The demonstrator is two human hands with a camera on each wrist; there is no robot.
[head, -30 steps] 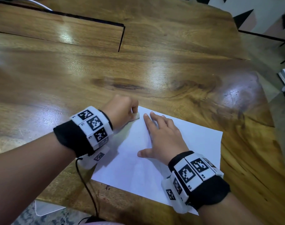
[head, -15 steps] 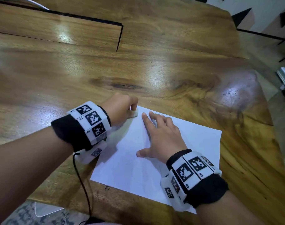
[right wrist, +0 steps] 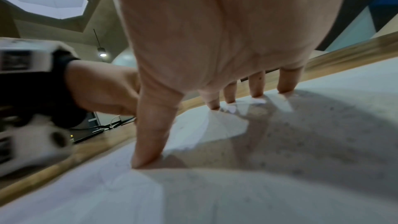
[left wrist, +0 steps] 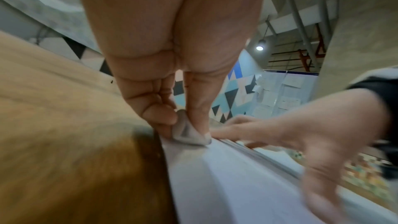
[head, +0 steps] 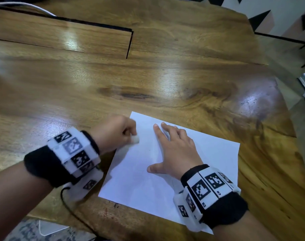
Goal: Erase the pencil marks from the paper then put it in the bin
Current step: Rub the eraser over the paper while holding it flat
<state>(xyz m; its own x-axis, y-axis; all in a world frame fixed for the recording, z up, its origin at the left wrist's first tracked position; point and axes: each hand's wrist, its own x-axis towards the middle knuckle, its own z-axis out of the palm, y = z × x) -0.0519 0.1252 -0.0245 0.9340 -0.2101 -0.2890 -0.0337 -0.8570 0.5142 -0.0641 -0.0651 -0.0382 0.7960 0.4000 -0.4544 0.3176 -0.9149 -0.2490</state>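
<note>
A wooden table (head: 165,80) carries the work, its top glossy with a dark knot beyond the paper. The paper (head: 209,153), a white sheet, lies flat on the table near the person's edge, turned at an angle to that edge. The right hand (head: 172,152) rests on the middle of the paper, fingers straight and spread, thumb out to the side, fingertips pressing the sheet down; it holds nothing. The left hand (head: 113,133) sits at the paper's left edge, fingers curled, pinching a small white eraser (head: 135,139) between thumb and fingertips. The eraser's lower end touches the paper just inside that edge, near the right hand's fingertips. Faint pencil lines (right wrist: 112,173) show on the paper beside the right thumb. No bin is in view.
</note>
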